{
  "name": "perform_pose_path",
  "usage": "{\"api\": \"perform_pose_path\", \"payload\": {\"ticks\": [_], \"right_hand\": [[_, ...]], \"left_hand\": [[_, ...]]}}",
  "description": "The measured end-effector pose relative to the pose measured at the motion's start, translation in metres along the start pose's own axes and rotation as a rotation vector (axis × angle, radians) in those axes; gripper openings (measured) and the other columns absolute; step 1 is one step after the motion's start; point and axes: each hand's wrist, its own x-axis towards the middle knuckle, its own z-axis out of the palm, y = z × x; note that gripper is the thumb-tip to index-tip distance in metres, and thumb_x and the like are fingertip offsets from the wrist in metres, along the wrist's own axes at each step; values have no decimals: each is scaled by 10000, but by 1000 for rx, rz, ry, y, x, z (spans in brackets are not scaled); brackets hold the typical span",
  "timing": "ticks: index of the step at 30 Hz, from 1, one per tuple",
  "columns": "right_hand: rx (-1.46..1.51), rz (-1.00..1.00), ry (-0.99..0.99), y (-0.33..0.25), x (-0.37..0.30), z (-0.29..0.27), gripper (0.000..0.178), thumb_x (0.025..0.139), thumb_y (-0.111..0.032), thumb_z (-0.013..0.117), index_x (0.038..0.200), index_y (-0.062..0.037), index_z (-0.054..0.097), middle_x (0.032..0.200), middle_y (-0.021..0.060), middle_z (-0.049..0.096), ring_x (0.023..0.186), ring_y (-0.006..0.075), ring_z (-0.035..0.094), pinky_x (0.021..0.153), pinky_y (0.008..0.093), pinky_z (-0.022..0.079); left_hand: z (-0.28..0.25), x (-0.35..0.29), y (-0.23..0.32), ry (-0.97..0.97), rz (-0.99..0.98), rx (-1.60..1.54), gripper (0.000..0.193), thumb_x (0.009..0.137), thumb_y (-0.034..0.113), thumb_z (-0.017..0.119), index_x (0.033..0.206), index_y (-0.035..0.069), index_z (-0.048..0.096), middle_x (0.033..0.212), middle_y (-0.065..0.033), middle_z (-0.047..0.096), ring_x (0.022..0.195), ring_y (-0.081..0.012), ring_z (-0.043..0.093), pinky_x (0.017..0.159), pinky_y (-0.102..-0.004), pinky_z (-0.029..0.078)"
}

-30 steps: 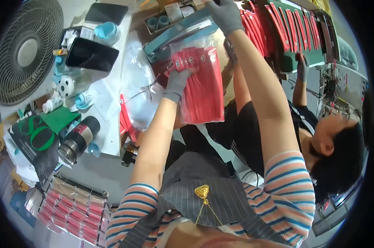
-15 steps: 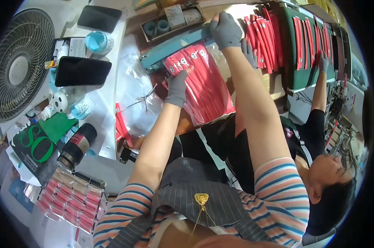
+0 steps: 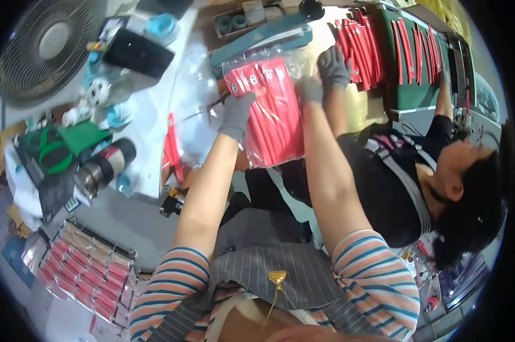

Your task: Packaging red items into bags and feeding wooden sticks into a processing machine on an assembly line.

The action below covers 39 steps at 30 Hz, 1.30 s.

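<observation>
A clear plastic bag (image 3: 274, 122) filled with several slim red packets lies in front of me, its loose top toward the teal bar sealer (image 3: 257, 37). The sealer's long arm is raised, with a dark round knob at its right end. My left hand (image 3: 237, 115), in a grey fingerless glove, grips the bag's left side, thumb on top. At the bag's upper right edge is my gloved right hand (image 3: 311, 91), blurred, its fingers mostly hidden. Just beyond it, a co-worker's gloved hand (image 3: 334, 67) rests near a pile of red packets (image 3: 357, 48).
Empty clear bags (image 3: 195, 125) lie left of the filled one, beside loose red packets (image 3: 172, 148). Farther left are a fan (image 3: 52, 40), a black phone (image 3: 138, 52) and a thermos (image 3: 106, 165). The co-worker (image 3: 394, 176) sits close on my right by a green conveyor belt (image 3: 408, 94).
My right hand has left the sealer arm's end and come down to the bag's right edge. The sealer arm has risen. The co-worker's near hand has shifted up beside the packet pile.
</observation>
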Motion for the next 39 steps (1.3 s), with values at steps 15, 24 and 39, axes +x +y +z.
{"api": "perform_pose_path", "payload": {"ticks": [15, 24, 39], "right_hand": [[867, -398, -2, -60, -314, -57, 274, 774, -103, 620, 1025, 6, 614, 876, 61, 651, 791, 157, 602, 733, 292, 467], [1118, -160, -1262, -85, -542, -14, 803, 666, -276, 759, 1333, -19, 393, 1225, 92, 550, 1103, 243, 551, 951, 373, 449], [1044, -77, -1413, -184, -603, 63, 578, 761, -251, 664, 1244, 11, 482, 1116, 143, 619, 982, 289, 626, 882, 393, 519]], "left_hand": [[-248, -365, -66, 380, 411, -136, 314, 714, 1, 709, 1016, -24, 624, 933, -82, 664, 838, -153, 636, 747, -283, 521], [-244, -439, -183, 564, 778, 239, 212, 833, 236, 551, 930, 59, 616, 893, -162, 644, 819, -312, 619, 687, -411, 468], [-541, -548, -369, 892, -456, 886, 222, 829, 203, 495, 997, 91, 587, 905, -160, 649, 840, -362, 622, 734, -472, 484]]}}
